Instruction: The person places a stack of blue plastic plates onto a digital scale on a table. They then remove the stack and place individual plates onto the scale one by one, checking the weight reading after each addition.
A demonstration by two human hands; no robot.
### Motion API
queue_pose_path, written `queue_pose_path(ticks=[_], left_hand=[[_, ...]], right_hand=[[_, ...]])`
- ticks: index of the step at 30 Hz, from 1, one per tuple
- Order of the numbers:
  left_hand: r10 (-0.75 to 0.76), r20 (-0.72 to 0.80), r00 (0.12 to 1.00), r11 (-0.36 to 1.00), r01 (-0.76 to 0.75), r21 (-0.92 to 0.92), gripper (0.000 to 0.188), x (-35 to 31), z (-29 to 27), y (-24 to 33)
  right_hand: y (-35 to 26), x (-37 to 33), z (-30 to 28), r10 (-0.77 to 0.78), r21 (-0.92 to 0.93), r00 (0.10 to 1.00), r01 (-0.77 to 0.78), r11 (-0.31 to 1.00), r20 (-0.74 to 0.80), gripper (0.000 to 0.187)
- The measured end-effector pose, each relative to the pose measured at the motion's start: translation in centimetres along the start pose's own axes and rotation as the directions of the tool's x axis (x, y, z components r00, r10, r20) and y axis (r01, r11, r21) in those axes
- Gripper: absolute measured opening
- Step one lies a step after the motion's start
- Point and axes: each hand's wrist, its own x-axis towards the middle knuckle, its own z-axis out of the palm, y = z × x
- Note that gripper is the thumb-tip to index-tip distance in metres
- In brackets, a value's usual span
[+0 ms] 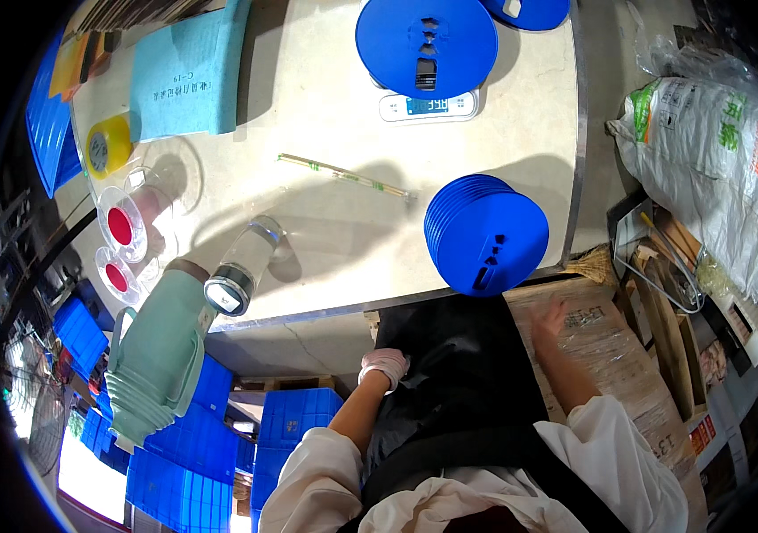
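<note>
My left hand (385, 366), in a whitish glove, is by the left side of my black apron (459, 382). Its fingers look curled in, and no object shows in them. My bare right hand (549, 323) hangs to the right of the apron, above a wrapped carton (623, 355). Its fingers are slightly blurred but stretched out, holding nothing. On the table's near edge, closest to both hands, a leaning stack of blue discs (494, 235) with cut-out slots stands. Farther back, another blue disc (396, 44) lies on a white digital scale (450, 107).
The pale table (334, 98) carries a glass jar (244, 265), a green thermos jug (158, 342), a thin stick (343, 174), yellow tape (109, 146), clear spools (121, 226) and a blue folder (185, 75). Blue crates (299, 416) stand lower left; a white sack (707, 160) lies right.
</note>
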Motion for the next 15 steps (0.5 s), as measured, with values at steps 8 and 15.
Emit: queue_pose_path(ticks=[8,15], left_hand=[[-0.010,-0.009,1.000,1.000,0.009,-0.023,0.035,0.5,0.4,-0.4],[0.008,-0.014,1.000,1.000,-0.008,-0.026,0.034,0.5,0.9,-0.5]], right_hand=[[-5.4,-3.8,-3.3,-0.045,0.164,0.676,-0.114,0.980,0.736,0.056],[-4.0,6.6,-6.1,-0.185,0.695,0.981,0.176,0.697,-0.063,0.016]])
